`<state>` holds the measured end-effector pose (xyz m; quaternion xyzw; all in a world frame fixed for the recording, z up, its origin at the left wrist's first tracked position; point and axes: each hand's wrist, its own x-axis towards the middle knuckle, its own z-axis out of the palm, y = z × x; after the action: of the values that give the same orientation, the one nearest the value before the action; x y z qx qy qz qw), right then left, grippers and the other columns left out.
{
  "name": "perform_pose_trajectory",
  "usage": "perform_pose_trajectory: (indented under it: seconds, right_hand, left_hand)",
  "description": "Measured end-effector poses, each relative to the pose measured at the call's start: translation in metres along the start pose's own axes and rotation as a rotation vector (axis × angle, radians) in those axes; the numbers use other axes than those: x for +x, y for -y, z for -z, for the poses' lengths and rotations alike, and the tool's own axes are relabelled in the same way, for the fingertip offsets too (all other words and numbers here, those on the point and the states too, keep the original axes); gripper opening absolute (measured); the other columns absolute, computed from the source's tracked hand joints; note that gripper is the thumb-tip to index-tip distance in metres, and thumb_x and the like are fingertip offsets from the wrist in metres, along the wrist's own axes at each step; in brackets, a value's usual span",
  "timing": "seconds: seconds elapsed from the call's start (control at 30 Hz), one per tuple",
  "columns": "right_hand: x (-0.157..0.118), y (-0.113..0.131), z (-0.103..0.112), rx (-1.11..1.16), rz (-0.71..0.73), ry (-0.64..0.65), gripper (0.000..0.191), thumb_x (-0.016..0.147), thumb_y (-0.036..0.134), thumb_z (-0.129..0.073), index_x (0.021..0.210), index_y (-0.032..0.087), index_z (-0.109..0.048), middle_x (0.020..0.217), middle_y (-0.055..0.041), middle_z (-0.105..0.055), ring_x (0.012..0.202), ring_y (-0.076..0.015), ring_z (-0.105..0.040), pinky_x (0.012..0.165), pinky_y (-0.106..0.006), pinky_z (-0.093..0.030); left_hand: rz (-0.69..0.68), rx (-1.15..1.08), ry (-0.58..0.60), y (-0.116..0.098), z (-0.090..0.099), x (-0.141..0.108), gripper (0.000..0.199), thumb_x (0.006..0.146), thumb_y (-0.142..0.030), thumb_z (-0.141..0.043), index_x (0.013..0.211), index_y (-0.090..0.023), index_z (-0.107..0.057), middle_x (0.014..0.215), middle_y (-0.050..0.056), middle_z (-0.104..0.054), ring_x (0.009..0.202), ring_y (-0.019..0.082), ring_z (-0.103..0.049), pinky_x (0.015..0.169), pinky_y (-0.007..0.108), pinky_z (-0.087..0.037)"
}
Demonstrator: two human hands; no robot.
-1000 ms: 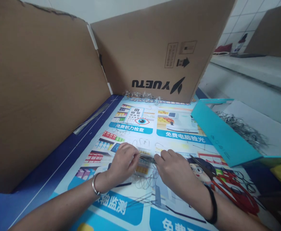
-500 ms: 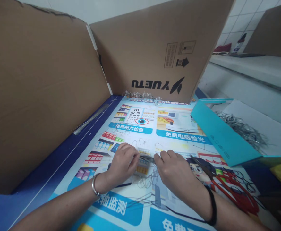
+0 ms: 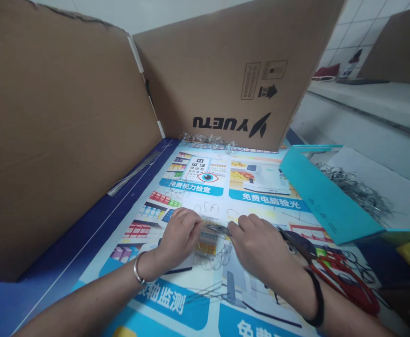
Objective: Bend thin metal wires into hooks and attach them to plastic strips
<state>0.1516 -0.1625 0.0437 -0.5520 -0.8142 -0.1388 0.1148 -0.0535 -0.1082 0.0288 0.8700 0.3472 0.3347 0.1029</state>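
Observation:
My left hand, with a silver bangle at the wrist, is pinched closed on something too small to make out. My right hand, a black band round its wrist, is closed round small pliers whose jaws point left and reach close to my left fingertips. Thin wire loops lie on the printed sheet under the pliers. More curved wire pieces lie just beyond my hands, and several straight wires lie nearer to me.
Cardboard panels stand at the left and back, with wire scraps at their foot. A turquoise box at the right holds tangled wire. Red-handled scissors lie beside my right forearm.
My right hand has moved slightly to the right with the pliers, whose jaws now show more clearly between my hands. My left hand has stayed nearly in place.

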Motion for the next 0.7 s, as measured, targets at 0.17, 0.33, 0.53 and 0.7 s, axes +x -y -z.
perform_pose_trajectory:
  seconds: [0.17, 0.33, 0.53, 0.7]
  right_hand:
    - [0.0010, -0.0016, 0.0022, 0.031, 0.002, 0.041, 0.003, 0.081, 0.018, -0.057, 0.080, 0.021, -0.059, 0.076, -0.0045, -0.057, 0.073, -0.0199, -0.044, 0.062, -0.032, -0.022]
    - [0.0009, 0.0007, -0.0002, 0.040, 0.002, 0.053, 0.004, 0.079, 0.019, -0.060, 0.081, 0.021, -0.059, 0.077, -0.0037, -0.056, 0.075, -0.0197, -0.044, 0.063, -0.032, -0.022]
    - [0.0007, 0.0001, -0.0029, 0.042, 0.003, 0.045, 0.002, 0.079, 0.019, -0.060, 0.080, 0.021, -0.059, 0.076, -0.0036, -0.056, 0.073, -0.0190, -0.044, 0.062, -0.032, -0.021]
    - [-0.0012, 0.0006, -0.0022, 0.024, 0.010, 0.036, 0.003, 0.080, 0.019, -0.059, 0.079, 0.021, -0.059, 0.075, -0.0034, -0.056, 0.072, -0.0188, -0.044, 0.061, -0.032, -0.021]
  left_hand:
    - [-0.022, -0.018, 0.003, 0.0006, -0.0003, -0.0003, 0.010, 0.089, -0.015, -0.043, 0.082, -0.018, -0.049, 0.078, 0.003, -0.058, 0.078, 0.018, -0.051, 0.076, 0.035, -0.039]
    - [-0.074, -0.039, 0.010, -0.0002, 0.0000, -0.0008, 0.009, 0.089, -0.013, -0.044, 0.084, -0.018, -0.049, 0.080, 0.003, -0.059, 0.079, 0.018, -0.051, 0.078, 0.036, -0.039]
    - [-0.113, -0.046, 0.015, 0.0019, -0.0022, -0.0005, 0.010, 0.090, -0.011, -0.043, 0.085, -0.018, -0.049, 0.082, 0.004, -0.060, 0.081, 0.018, -0.051, 0.078, 0.035, -0.039]
    - [-0.137, -0.048, 0.017, 0.0038, -0.0026, -0.0004, 0.011, 0.089, -0.010, -0.042, 0.084, -0.018, -0.049, 0.082, 0.003, -0.060, 0.081, 0.017, -0.052, 0.078, 0.036, -0.038]
